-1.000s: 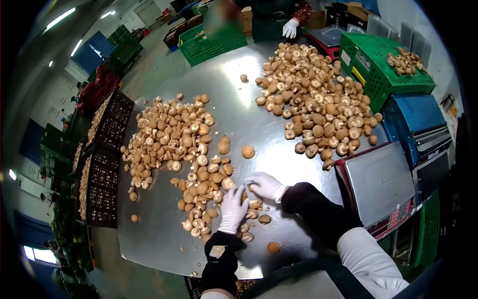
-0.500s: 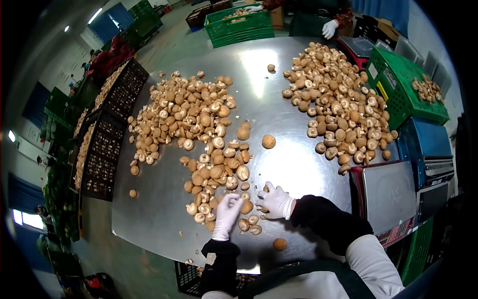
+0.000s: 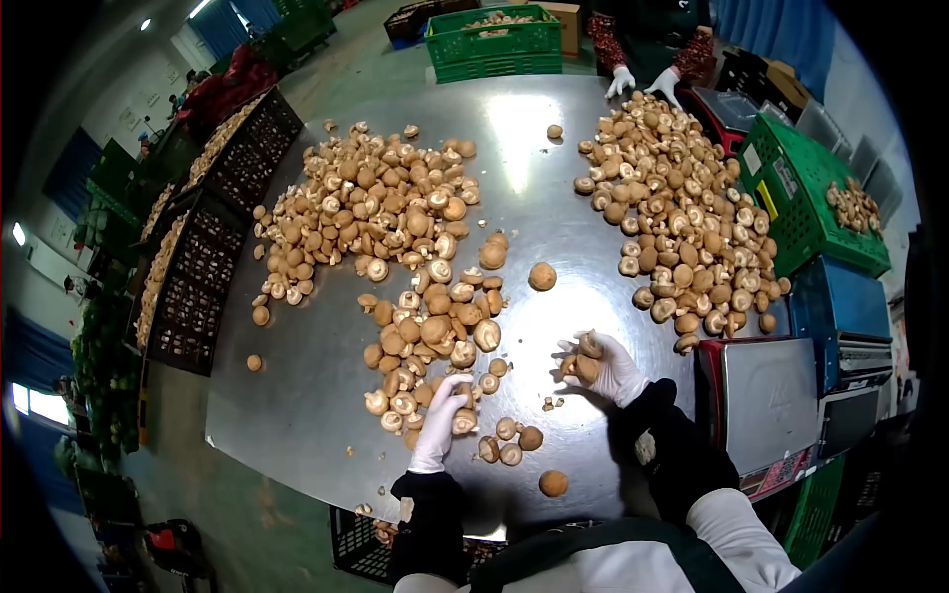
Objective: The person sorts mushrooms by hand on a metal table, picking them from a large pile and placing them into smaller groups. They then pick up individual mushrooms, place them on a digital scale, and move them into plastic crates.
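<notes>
My right hand (image 3: pixel 617 373), in a white glove, is closed round a couple of brown shiitake mushrooms (image 3: pixel 583 368) above the bright part of the steel table (image 3: pixel 534 208). My left hand (image 3: pixel 436 429), gloved too, curls round a shiitake mushroom (image 3: pixel 464 422) at the near edge of the middle pile (image 3: pixel 435 329). Between my hands lies a small cluster of mushrooms (image 3: pixel 510 454), with one round cap (image 3: pixel 554 483) closer to me. A few stem bits (image 3: pixel 552 403) rest below my right hand.
Larger mushroom piles lie at the far left (image 3: pixel 366 198) and right (image 3: pixel 682 217). A scale (image 3: pixel 769 395) and a green crate (image 3: pixel 806 198) stand on the right. Dark crates (image 3: pixel 203 287) of mushrooms line the left. Across the table, a person's gloved hands (image 3: pixel 664 85) touch the right pile.
My right hand has moved right and up, away from the small cluster, with mushrooms in it. My left hand has shifted slightly down. The person opposite has brought both hands to the right pile.
</notes>
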`<state>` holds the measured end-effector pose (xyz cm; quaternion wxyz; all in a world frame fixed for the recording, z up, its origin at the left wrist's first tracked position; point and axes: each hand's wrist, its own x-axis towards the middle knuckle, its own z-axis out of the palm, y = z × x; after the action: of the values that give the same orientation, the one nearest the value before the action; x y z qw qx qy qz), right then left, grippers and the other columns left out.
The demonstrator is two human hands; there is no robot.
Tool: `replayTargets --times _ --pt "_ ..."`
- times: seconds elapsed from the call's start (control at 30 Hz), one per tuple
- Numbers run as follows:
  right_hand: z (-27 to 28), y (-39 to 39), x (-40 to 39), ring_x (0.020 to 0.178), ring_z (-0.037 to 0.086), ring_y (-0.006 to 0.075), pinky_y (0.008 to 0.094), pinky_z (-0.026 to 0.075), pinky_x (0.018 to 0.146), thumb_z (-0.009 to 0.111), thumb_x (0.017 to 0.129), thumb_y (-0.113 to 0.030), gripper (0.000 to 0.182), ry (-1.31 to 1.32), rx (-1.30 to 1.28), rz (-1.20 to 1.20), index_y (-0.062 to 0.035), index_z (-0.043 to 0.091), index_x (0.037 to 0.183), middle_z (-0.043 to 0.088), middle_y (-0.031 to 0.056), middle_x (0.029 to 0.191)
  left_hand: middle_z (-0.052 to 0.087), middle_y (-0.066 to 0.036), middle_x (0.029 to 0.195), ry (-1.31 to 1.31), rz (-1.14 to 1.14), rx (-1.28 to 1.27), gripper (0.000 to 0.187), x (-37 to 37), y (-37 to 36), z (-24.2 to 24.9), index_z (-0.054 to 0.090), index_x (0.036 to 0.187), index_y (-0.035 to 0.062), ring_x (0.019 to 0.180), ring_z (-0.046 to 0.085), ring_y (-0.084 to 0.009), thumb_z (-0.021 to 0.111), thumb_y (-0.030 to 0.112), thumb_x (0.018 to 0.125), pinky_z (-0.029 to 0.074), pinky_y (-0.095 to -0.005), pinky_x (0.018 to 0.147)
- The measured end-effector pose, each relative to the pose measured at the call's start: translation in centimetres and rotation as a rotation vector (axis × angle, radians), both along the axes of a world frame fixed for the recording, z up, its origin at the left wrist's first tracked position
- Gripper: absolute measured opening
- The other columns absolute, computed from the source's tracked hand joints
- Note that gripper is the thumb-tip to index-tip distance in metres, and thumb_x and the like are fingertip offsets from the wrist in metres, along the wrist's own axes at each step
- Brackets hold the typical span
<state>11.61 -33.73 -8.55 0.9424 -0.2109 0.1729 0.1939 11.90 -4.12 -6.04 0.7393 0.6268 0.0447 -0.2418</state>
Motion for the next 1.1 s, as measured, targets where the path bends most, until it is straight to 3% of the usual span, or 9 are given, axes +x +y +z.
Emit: replayTargets --times 0.07,0.13,0.23,0.37,0.5,0.67,0.73,0.9,1.1 --pt "0.3 -0.5 0.7 0.091 0.062 0.0355 0.0540 0.057 0.069 0.056 0.089 -0.021 0.027 0.049 0.065 -0.015 -0.0017 0.050 0.106 0.054 0.0222 0.114 0.056 -0.002 0.091 -0.151 -0.141 0.291 0.013 1.1 -0.7 -1.2 0.054 0.100 0.0071 0.079 0.054 -0.0104 0.051 0.015 0.090 0.045 -0.0228 0.070" --pt "1.9 -0.4 2.6 0.082 0.064 0.0264 0.0433 0.057 0.063 0.057 0.089 -0.029 0.026 0.053 -0.255 0.220 -0.0042 0.055 0.096 0.060 0.0161 0.099 0.055 0.002 0.080 -0.144 -0.341 0.479 0.015 1.7 -1.9 -0.2 0.051 0.090 0.0066 0.074 0.051 -0.0079 0.055 0.021 0.092 0.044 -0.0231 0.070" --pt "2.5 0.2 6.7 0.079 0.063 0.0223 0.0324 0.052 0.073 0.063 0.084 -0.031 0.032 -0.287 -1.217 0.312 -0.0034 0.059 0.101 0.063 0.0133 0.094 0.065 -0.013 0.087 -0.402 -0.652 0.849 0.037 2.4 -3.2 -0.2 0.056 0.107 0.0057 0.079 0.063 -0.0240 0.055 0.039 0.090 0.049 -0.0334 0.072" --pt "3.9 2.2 10.8 0.101 0.060 0.0312 0.0389 0.048 0.086 0.062 0.075 -0.026 0.054 -0.570 -1.978 0.254 -0.0132 0.051 0.126 0.049 0.0166 0.125 0.061 -0.018 0.096 -0.549 -0.403 0.998 0.036 3.0 -5.2 2.1 0.055 0.107 0.0068 0.085 0.061 -0.0378 0.058 0.035 0.085 0.049 -0.0430 0.075" --pt "2.5 4.0 13.4 0.094 0.061 0.0370 0.0417 0.051 0.081 0.062 0.073 -0.021 0.057 -0.562 -2.287 0.603 -0.0191 0.048 0.128 0.049 0.0207 0.121 0.053 -0.016 0.106 -0.560 -0.443 1.281 0.042 3.5 -6.9 -0.1 0.050 0.120 0.0166 0.081 0.062 -0.0348 0.061 0.032 0.082 0.051 -0.0449 0.067" --pt "2.1 4.2 14.5 0.087 0.060 0.0375 0.0431 0.052 0.076 0.058 0.075 -0.017 0.026 -0.550 -2.211 0.589 -0.0142 0.065 0.100 0.046 0.0180 0.117 0.051 -0.017 0.105 -0.580 -0.573 1.327 0.036 3.8 -5.5 -2.9 0.052 0.119 0.0179 0.080 0.062 -0.0354 0.057 0.025 0.084 0.051 -0.0443 0.067" --pt "3.1 5.0 13.5 0.087 0.060 0.0370 0.0433 0.052 0.075 0.058 0.076 -0.016 0.026 -0.677 -2.208 0.485 -0.0139 0.065 0.101 0.047 0.0172 0.116 0.051 -0.018 0.103 -0.665 -0.334 0.948 0.032 3.8 -4.5 -2.2 0.053 0.116 0.0160 0.085 0.060 -0.0369 0.054 0.017 0.083 0.050 -0.0423 0.071" --pt "1.9 9.8 13.6 0.087 0.058 0.0343 0.0414 0.053 0.070 0.053 0.084 -0.019 0.025 -1.051 -2.301 0.313 -0.0100 0.062 0.105 0.048 0.0143 0.120 0.049 -0.017 0.102 -0.782 0.197 1.062 0.030 7.2 -1.6 1.3 0.057 0.110 0.0096 0.086 0.057 -0.0363 0.053 0.008 0.080 0.050 -0.0428 0.072" --pt "-1.0 10.7 14.8 0.092 0.058 0.0333 0.0403 0.052 0.071 0.051 0.087 -0.020 0.031 -1.008 -2.281 0.356 -0.0072 0.057 0.114 0.048 0.0158 0.123 0.049 -0.019 0.113 -0.574 0.071 1.300 0.053 9.0 -0.7 -0.4 0.055 0.116 0.0098 0.095 0.058 -0.0372 0.072 0.037 0.074 0.051 -0.0429 0.076"
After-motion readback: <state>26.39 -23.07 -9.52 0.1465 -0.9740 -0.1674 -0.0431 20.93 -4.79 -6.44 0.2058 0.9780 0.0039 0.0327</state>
